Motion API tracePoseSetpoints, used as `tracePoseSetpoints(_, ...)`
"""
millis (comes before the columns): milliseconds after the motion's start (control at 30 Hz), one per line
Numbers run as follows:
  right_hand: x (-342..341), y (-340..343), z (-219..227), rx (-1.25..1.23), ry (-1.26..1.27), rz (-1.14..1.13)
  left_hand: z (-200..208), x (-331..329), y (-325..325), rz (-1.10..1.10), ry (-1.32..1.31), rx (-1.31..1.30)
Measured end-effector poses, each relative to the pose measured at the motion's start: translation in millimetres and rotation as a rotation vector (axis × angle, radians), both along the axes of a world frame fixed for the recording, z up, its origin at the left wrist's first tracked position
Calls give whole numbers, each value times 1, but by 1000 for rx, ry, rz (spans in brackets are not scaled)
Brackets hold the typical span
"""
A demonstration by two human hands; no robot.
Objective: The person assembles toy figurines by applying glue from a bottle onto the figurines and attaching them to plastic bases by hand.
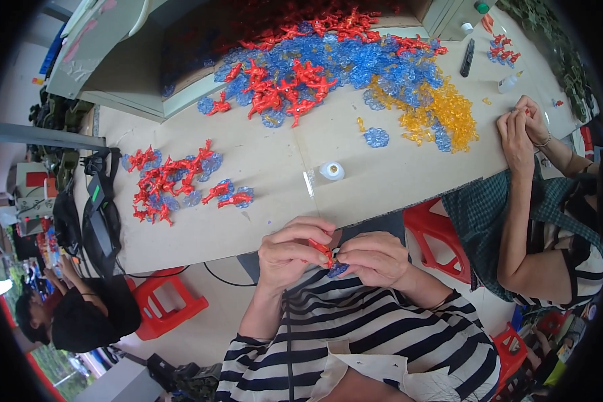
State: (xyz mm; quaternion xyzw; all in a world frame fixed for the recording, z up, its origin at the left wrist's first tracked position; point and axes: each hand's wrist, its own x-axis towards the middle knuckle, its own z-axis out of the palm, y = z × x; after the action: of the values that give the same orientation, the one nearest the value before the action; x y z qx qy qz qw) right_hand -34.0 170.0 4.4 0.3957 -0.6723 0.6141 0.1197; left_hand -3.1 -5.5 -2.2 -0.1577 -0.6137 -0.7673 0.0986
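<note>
My left hand [285, 253] pinches a small red plastic figure [319, 248] just in front of the table's near edge. My right hand [375, 260] is closed against it, its fingertips on a dark blue translucent piece [338, 270] at the figure's lower end. Fingers cover part of both pieces, so whether they are joined cannot be made out. Beyond my hands a small white bottle [331, 170] stands on the table. To its left lie two red figures [234, 198] on blue clear pieces, with a larger group of red figures [164, 177] on blue pieces farther left.
A big heap of blue clear pieces [342, 60] spills from an open box, with red figures [285, 90] on top. Yellow clear pieces [449, 110] lie at its right. A co-worker's hands [519, 134] work at the right. A black cutter [467, 57] and red stools [167, 305] are nearby.
</note>
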Motion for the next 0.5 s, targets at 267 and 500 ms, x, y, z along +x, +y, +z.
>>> tracePoseSetpoints(267,1,-2,-6,-40,-15,44,4,1,-1,16,36,-28)
tracePoseSetpoints(500,-6,-13,1,37,-73,65,13,14,-40,82,-78,-243)
